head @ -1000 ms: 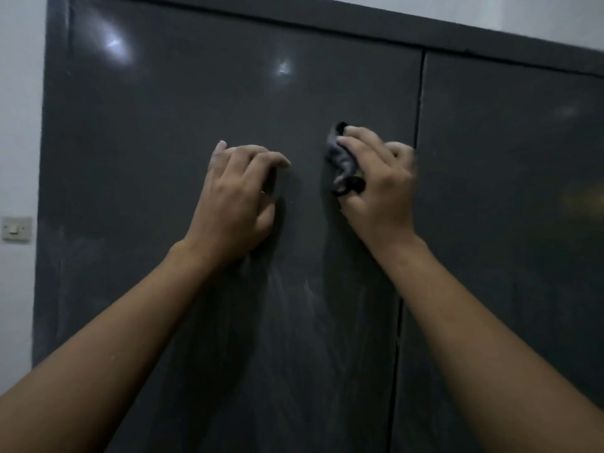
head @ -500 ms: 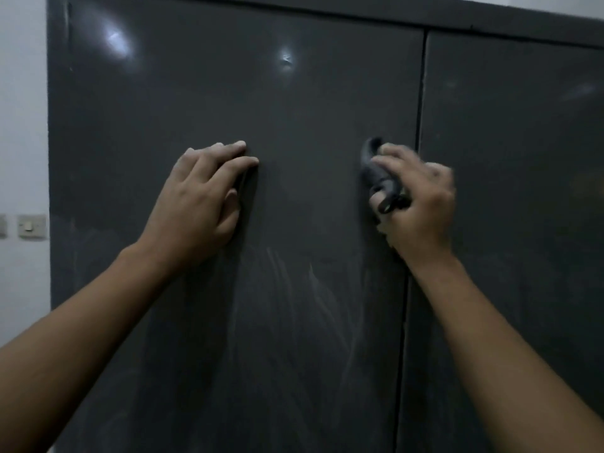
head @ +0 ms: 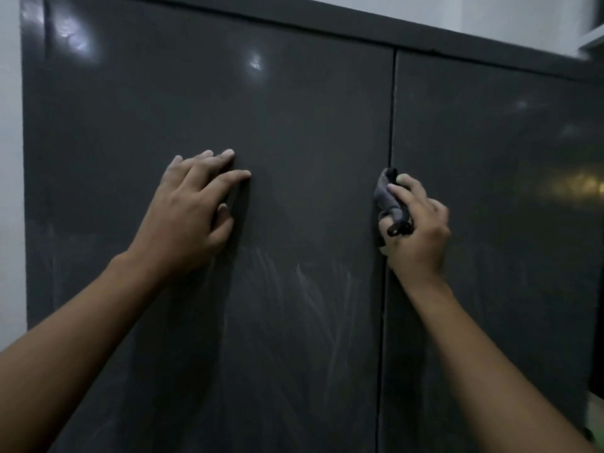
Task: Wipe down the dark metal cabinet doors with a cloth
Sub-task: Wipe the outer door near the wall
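So in the last second the right hand (head: 421, 230) slid the cloth (head: 387, 197) across the left door (head: 294, 125) and it's now right at the seam (head: 390, 125), so I'd guess the right door (head: 490, 158) is next. Its fingers are curled round the bunched grey rag, which looks thin and soft, though it's pretty dim. The left hand (head: 189, 217) lies flat, fingers straight, on smooth glossy metal with chalky streaks (head: 310, 289) lower down.

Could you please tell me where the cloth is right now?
In the head view the cloth is bunched in the right hand, right of centre, at the seam between the left door and the right door.
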`<state>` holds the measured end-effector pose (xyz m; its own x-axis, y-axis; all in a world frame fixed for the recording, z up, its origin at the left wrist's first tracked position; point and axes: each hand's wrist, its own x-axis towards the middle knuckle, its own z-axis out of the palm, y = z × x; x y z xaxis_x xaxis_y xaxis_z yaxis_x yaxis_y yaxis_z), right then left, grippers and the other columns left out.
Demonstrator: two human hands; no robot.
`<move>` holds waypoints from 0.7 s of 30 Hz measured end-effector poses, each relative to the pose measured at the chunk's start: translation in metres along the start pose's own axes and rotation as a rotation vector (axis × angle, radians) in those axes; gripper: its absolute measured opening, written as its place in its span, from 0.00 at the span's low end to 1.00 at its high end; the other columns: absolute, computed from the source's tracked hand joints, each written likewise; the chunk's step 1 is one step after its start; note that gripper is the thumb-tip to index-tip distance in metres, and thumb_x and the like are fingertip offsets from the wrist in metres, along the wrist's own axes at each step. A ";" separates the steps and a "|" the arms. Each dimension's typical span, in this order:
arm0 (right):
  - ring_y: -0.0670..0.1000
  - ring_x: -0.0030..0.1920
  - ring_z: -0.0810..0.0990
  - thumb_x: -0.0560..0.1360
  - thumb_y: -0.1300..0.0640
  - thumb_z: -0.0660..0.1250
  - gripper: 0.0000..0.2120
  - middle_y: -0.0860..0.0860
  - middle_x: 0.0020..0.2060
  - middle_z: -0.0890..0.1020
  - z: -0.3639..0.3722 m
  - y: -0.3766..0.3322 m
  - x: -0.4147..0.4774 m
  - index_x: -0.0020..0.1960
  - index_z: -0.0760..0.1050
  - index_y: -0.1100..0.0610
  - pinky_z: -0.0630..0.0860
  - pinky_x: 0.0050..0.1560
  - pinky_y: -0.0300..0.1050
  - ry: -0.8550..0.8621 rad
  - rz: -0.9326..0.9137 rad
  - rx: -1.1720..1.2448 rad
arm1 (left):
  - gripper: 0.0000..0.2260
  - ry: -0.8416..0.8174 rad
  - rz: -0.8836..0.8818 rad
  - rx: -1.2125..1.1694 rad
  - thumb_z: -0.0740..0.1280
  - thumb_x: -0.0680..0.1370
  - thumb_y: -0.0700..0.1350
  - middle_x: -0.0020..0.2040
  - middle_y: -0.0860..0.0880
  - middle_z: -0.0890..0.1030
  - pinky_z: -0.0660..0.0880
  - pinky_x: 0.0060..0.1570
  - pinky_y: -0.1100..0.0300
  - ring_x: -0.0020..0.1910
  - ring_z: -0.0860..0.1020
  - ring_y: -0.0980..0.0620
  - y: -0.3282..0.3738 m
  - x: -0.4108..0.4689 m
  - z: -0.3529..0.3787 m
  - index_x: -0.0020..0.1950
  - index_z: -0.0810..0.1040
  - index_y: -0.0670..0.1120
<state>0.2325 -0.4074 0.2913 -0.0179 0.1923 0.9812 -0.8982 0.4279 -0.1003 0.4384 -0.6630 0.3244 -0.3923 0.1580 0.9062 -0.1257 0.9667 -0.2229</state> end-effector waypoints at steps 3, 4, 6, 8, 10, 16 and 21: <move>0.54 0.55 0.72 0.68 0.68 0.69 0.26 0.49 0.68 0.76 0.017 -0.031 -0.013 0.65 0.78 0.57 0.63 0.60 0.26 0.017 0.096 -0.004 | 0.25 -0.005 0.010 -0.021 0.59 0.74 0.47 0.76 0.45 0.66 0.50 0.76 0.45 0.76 0.62 0.43 -0.002 -0.003 0.001 0.73 0.71 0.50; 0.54 0.56 0.72 0.68 0.68 0.69 0.26 0.49 0.69 0.76 0.020 -0.043 -0.018 0.66 0.78 0.57 0.63 0.61 0.27 -0.011 0.071 0.001 | 0.25 -0.003 0.018 -0.030 0.60 0.75 0.46 0.76 0.45 0.66 0.50 0.76 0.45 0.76 0.62 0.43 -0.003 -0.003 0.001 0.72 0.72 0.49; 0.55 0.57 0.74 0.67 0.67 0.69 0.27 0.50 0.69 0.76 0.026 -0.066 -0.030 0.66 0.78 0.56 0.66 0.63 0.35 -0.132 -0.086 0.030 | 0.24 0.013 0.030 -0.048 0.61 0.75 0.42 0.75 0.46 0.68 0.53 0.76 0.45 0.74 0.64 0.44 -0.008 -0.002 -0.002 0.72 0.72 0.48; 0.56 0.60 0.77 0.67 0.66 0.67 0.27 0.50 0.70 0.75 0.031 -0.091 -0.051 0.66 0.78 0.56 0.69 0.64 0.46 -0.367 -0.403 0.086 | 0.24 0.072 -0.020 -0.082 0.60 0.74 0.37 0.72 0.46 0.72 0.59 0.74 0.47 0.71 0.68 0.44 -0.016 -0.003 -0.011 0.70 0.73 0.47; 0.57 0.58 0.78 0.69 0.64 0.64 0.26 0.47 0.71 0.74 0.033 -0.110 -0.071 0.67 0.78 0.55 0.73 0.60 0.52 -0.606 -0.723 0.110 | 0.24 0.166 -0.124 -0.121 0.60 0.73 0.34 0.69 0.45 0.75 0.64 0.68 0.51 0.66 0.70 0.44 -0.029 -0.006 -0.024 0.69 0.74 0.46; 0.57 0.52 0.80 0.75 0.61 0.66 0.17 0.46 0.67 0.78 0.054 -0.119 -0.032 0.62 0.81 0.54 0.74 0.55 0.52 -0.408 -0.625 0.105 | 0.27 0.153 -0.188 -0.067 0.62 0.72 0.28 0.69 0.45 0.73 0.64 0.65 0.55 0.67 0.69 0.42 -0.084 -0.040 -0.050 0.69 0.74 0.45; 0.58 0.51 0.75 0.72 0.64 0.67 0.19 0.47 0.66 0.78 0.089 -0.170 -0.048 0.62 0.81 0.56 0.75 0.57 0.53 -0.275 -0.405 0.168 | 0.22 0.188 -0.219 -0.061 0.64 0.75 0.31 0.68 0.43 0.74 0.60 0.67 0.63 0.66 0.70 0.41 -0.113 -0.067 -0.053 0.68 0.75 0.44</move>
<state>0.3474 -0.5678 0.2759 0.2510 -0.2086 0.9453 -0.9149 0.2678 0.3020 0.5274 -0.7717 0.3082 -0.1853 -0.0269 0.9823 -0.1318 0.9913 0.0023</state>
